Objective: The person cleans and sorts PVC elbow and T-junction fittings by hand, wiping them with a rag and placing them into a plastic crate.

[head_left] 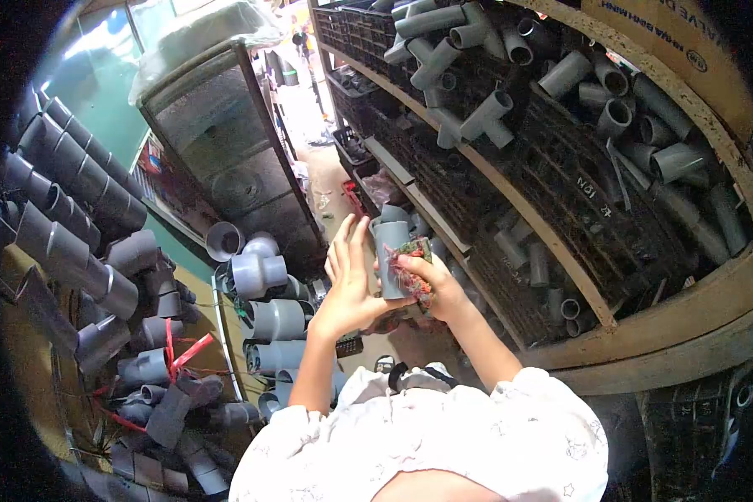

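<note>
A grey plastic pipe fitting (392,255) is held upright in front of my chest. My right hand (439,287) is closed around its right side, with a crumpled red and green patterned cloth (417,266) bunched under the fingers against the fitting. On the other side, my left hand (349,284) has its fingers stretched out and apart. Its thumb reaches toward the lower end of the fitting; whether it touches is hard to tell.
Grey couplings (259,274) and larger fittings (84,259) are stacked along the left wall. Black crates (560,201) of tees and elbows (489,117) fill a wooden-edged shelf (552,251) on the right. A dark-framed glass cabinet (226,142) stands ahead, beside a narrow aisle floor (326,180).
</note>
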Demonstrator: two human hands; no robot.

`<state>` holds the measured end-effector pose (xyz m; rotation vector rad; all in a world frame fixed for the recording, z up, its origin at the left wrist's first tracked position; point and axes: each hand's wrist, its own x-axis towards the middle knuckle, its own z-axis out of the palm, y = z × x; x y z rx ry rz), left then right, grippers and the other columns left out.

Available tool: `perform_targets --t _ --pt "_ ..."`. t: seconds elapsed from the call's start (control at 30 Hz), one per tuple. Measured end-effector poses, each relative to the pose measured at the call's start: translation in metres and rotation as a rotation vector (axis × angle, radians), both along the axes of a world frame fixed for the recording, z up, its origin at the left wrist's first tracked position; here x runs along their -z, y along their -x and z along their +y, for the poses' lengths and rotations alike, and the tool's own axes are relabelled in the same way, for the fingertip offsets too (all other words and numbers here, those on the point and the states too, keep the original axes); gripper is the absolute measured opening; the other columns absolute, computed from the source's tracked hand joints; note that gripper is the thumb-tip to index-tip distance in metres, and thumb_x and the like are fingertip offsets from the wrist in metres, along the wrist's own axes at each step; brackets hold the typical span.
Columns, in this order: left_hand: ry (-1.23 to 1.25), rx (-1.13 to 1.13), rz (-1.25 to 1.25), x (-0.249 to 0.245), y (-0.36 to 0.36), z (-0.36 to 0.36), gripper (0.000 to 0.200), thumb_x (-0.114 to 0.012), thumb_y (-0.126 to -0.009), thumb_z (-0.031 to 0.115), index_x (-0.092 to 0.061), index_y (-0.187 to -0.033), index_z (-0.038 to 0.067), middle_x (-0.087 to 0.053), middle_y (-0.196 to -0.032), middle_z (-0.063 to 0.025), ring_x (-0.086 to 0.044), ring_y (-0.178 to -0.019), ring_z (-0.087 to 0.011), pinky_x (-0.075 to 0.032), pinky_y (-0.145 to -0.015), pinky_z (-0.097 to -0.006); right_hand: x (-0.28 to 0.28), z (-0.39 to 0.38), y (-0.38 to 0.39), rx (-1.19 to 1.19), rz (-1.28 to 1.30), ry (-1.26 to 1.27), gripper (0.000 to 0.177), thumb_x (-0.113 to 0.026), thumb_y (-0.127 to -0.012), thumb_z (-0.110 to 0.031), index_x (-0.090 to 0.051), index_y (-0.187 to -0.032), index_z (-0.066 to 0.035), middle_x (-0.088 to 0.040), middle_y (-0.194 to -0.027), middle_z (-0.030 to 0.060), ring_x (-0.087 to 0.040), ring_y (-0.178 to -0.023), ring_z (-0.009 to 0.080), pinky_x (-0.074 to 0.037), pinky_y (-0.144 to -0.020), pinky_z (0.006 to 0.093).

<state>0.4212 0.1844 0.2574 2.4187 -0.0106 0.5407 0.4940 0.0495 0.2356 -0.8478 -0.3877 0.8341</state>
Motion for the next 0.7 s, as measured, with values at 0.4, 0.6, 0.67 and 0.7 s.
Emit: perform_targets --t 0.4,0.6,0.67,0.7 --pt "0.073 0.197 -0.281 0.002 0.0 -0.018 0.091 -0.079 -0.037 0.026 -0.04 -0.117 0.004 -0.048 -0.114 -0.0101 -0.045 -0.103 -0.0268 -0.034 -0.088 -0.0367 -0.032 0.012 -0.028 0.284 -0.475 -0.084 0.067 -0.032 -0.089 -0.042 0.001 -0.135 -0.007 -0.036 -0.126 0.0146 -0.047 -0.104 0.0217 -0.04 -0.087 0.0339" --pt "0.125 0.086 -0.347 0.002 -0.007 0.006 0.097 -0.082 -0.033 0.026 -0.039 -0.118 0.004 -0.048 -0.115 -0.0096 -0.046 -0.106 -0.0236 -0.034 -0.091 -0.0354 -0.01 0.006 -0.003 0.196 -0.724 0.045 0.062 -0.031 -0.09 -0.036 0.0 -0.135 -0.006 -0.025 -0.134 0.014 -0.026 -0.122 0.022 -0.015 -0.102 0.033" --pt "0.181 0.132 -0.308 0.007 -0.006 0.006 0.099 -0.084 -0.034 0.025 -0.037 -0.118 0.003 -0.047 -0.116 -0.0122 -0.047 -0.106 -0.0231 -0.035 -0.093 -0.035 -0.016 0.001 -0.003 0.129 -0.743 0.079 0.064 -0.032 -0.09 -0.036 0.002 -0.135 -0.006 -0.019 -0.137 0.013 -0.024 -0.123 0.0225 -0.016 -0.102 0.0339" --pt "0.21 0.147 -0.287 0.011 -0.006 0.0 0.1 -0.085 -0.034 0.026 -0.036 -0.119 0.003 -0.047 -0.116 -0.0128 -0.047 -0.106 -0.0232 -0.034 -0.093 -0.0353 -0.014 0.002 -0.012 0.103 -0.673 -0.005 0.064 -0.031 -0.09 -0.038 0.0 -0.135 -0.007 -0.017 -0.137 0.0134 -0.025 -0.123 0.0238 -0.018 -0.102 0.0352"
